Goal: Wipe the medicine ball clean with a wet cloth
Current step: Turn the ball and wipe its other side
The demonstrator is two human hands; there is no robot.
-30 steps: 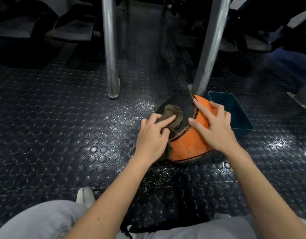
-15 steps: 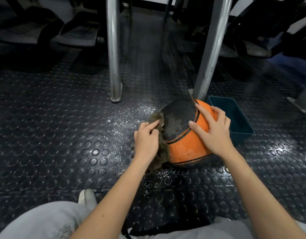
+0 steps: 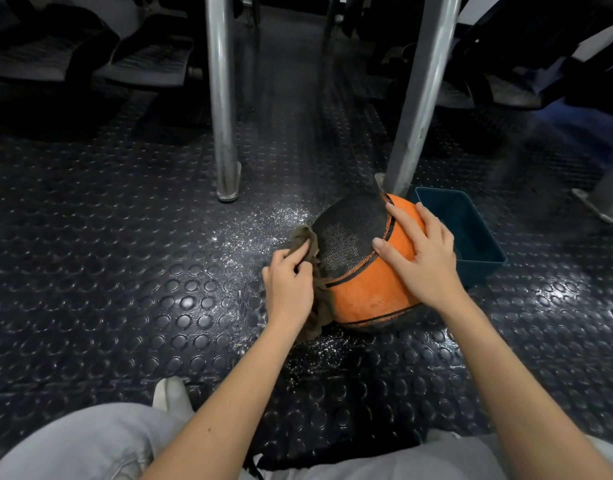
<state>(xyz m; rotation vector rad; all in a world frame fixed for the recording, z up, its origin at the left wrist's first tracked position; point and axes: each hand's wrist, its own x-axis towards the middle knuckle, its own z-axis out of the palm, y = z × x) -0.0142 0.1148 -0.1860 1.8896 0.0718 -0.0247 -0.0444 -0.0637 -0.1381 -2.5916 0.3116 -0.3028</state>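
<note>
An orange and black medicine ball (image 3: pixel 362 292) rests on the studded rubber floor in front of me. My left hand (image 3: pixel 288 287) grips a brown wet cloth (image 3: pixel 320 303) and presses it against the ball's left side; the cloth's lower end hangs down to the floor. My right hand (image 3: pixel 422 258) lies flat with spread fingers on the ball's upper right, steadying it. The ball's far right side is hidden by that hand.
A dark teal plastic tub (image 3: pixel 471 233) stands just right of the ball. Two metal posts (image 3: pixel 223 98) (image 3: pixel 416 98) rise behind it. Wet speckles (image 3: pixel 256 230) spot the floor left of the ball. My knees and a white shoe (image 3: pixel 170 393) are below.
My left hand slid the cloth from the ball's black top panel down to its left side. The right hand stayed on the ball.
</note>
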